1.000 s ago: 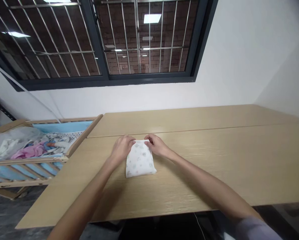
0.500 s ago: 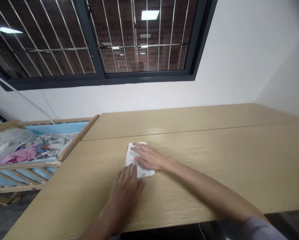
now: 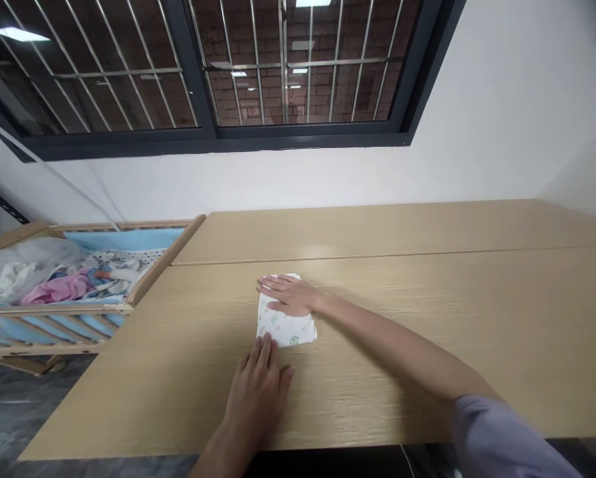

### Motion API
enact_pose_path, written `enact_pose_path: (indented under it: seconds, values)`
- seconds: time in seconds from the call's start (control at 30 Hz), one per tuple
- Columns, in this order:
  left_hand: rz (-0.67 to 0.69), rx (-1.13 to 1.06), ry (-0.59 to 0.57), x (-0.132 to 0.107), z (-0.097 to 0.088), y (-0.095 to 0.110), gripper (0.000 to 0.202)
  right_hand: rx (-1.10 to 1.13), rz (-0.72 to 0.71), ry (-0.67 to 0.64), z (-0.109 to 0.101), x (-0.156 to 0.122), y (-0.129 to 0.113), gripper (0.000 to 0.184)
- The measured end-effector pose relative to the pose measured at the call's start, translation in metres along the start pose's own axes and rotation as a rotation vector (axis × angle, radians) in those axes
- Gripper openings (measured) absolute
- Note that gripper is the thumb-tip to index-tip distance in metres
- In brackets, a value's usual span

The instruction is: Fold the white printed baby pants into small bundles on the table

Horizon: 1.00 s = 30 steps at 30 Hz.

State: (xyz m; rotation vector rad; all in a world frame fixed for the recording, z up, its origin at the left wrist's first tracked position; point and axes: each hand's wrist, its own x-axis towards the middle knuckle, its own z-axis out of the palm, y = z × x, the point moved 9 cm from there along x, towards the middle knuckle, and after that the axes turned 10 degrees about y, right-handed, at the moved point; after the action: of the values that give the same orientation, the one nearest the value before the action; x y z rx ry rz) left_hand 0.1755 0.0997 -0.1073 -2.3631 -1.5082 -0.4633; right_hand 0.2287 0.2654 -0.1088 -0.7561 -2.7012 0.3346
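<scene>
At far left, a wooden crib (image 3: 53, 309) with blue lining stands against the end of a long, pale wooden table (image 3: 427, 312). A jumble of small garments (image 3: 61, 289), pink, white and blue, lies inside it. Near the middle of the table, the person's left hand (image 3: 258, 393) lies flat on the wood, palm down and fingers stretched forward. It holds nothing, and its fingertips (image 3: 266, 342) meet the near edge of a small folded cloth (image 3: 284, 329).

The cloth, white with a faint pastel print, lies on the front half of the table just short of the seam that runs along its length. It sits well apart from the crib. The right hand (image 3: 290, 296) lies across the far half of the cloth, open and palm down. Its fingers are spread and point left, flat on the fabric and not closed around it. The right forearm reaches back across the table to a lilac sleeve (image 3: 501, 439) at lower right. Above, a dark-framed window (image 3: 202, 136) with metal bars spans the white wall (image 3: 477, 133), with brickwork showing behind the glass.
</scene>
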Motion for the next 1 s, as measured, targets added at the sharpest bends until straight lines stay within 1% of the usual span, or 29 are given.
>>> enact_pose_path:
  seconds: [0.1, 0.17, 0.27, 0.37, 0.43, 0.5, 0.53, 0.57, 0.63, 0.67, 0.73, 0.8, 0.87, 0.93, 1.0]
  values:
    - [-0.001, -0.005, -0.046, 0.002, -0.003, 0.001, 0.047, -0.043, 0.06, 0.044, -0.008, 0.011, 0.025, 0.068]
    - [0.006, -0.002, -0.091, 0.005, -0.005, 0.001, 0.044, -0.067, 0.108, 0.044, -0.01, 0.014, 0.036, 0.069]
    - [0.066, -0.037, -0.15, 0.013, -0.009, 0.0, 0.038, -0.072, 0.147, 0.02, -0.017, 0.01, 0.042, 0.073]
    - [0.126, -0.127, -0.169, 0.021, -0.013, -0.006, 0.037, -0.026, 0.183, 0.077, -0.04, -0.005, 0.038, 0.074]
    - [0.113, -0.201, -0.167, 0.024, -0.013, -0.018, 0.036, -0.015, 0.2, 0.151, -0.061, -0.021, 0.029, 0.073]
    - [0.072, -0.272, -0.157, 0.025, -0.011, -0.034, 0.035, -0.025, 0.189, 0.204, -0.077, -0.041, 0.01, 0.074]
    - [0.051, -0.299, -0.152, 0.024, -0.008, -0.041, 0.035, -0.027, 0.177, 0.21, -0.081, -0.052, -0.003, 0.073]
    - [0.037, -0.317, -0.148, 0.023, -0.006, -0.048, 0.036, -0.024, 0.165, 0.201, -0.082, -0.063, -0.016, 0.072]
    - [0.044, -0.332, -0.144, 0.02, -0.001, -0.056, 0.039, -0.013, 0.146, 0.154, -0.075, -0.084, -0.04, 0.066]
    - [0.06, -0.331, -0.141, 0.019, 0.001, -0.058, 0.04, -0.019, 0.138, 0.132, -0.069, -0.093, -0.051, 0.061]
    - [0.102, -0.318, -0.132, 0.019, 0.001, -0.056, 0.042, -0.065, 0.13, 0.123, -0.057, -0.109, -0.066, 0.046]
    - [0.135, -0.304, -0.118, 0.02, -0.003, -0.051, 0.045, -0.13, 0.132, 0.157, -0.049, -0.118, -0.074, 0.033]
    - [0.13, -0.308, -0.115, 0.024, -0.009, -0.046, 0.044, -0.155, 0.139, 0.197, -0.049, -0.121, -0.078, 0.03]
    - [0.067, -0.329, -0.102, 0.031, -0.018, -0.045, 0.034, -0.11, 0.16, 0.229, -0.056, -0.12, -0.08, 0.029]
    - [-0.029, -0.349, -0.073, 0.043, -0.029, -0.05, 0.023, -0.021, 0.214, 0.266, -0.068, -0.115, -0.076, 0.025]
